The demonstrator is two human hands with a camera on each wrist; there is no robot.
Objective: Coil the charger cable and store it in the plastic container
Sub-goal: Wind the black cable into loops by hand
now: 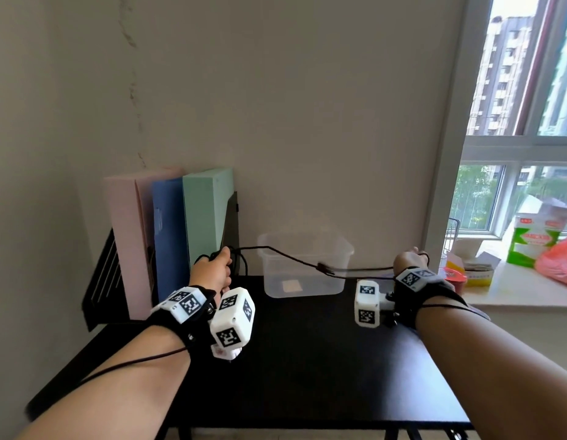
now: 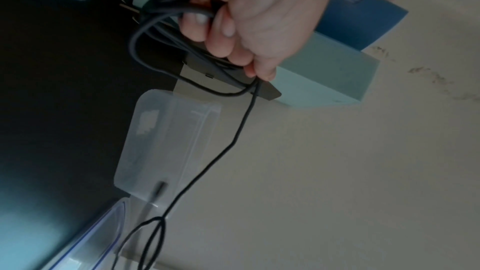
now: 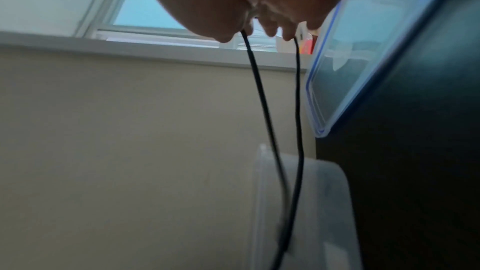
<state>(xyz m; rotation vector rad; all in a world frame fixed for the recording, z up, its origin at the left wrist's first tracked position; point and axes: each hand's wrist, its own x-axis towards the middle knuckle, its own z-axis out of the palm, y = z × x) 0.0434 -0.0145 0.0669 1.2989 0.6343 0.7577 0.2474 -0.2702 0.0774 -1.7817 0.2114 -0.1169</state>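
A thin black charger cable [image 1: 288,256] stretches in the air between both hands, above the clear plastic container [image 1: 345,249] at the back of the black table. My left hand [image 1: 214,268] grips a bundle of coiled loops [image 2: 155,34] beside the green folder. My right hand [image 1: 409,258] holds the far part of the cable, and two strands [image 3: 262,98] run from its curled fingers toward the container [image 3: 332,202]. A dark plug [image 1: 325,268] hangs on the strand over the container's front wall.
Pink, blue and green folders [image 1: 202,217] stand in a black rack at the back left. The container's blue-rimmed lid [image 3: 345,52] lies on the table at the right. Boxes and a red bag [image 1: 558,262] sit on the windowsill. The black table [image 1: 307,360] lies below my wrists.
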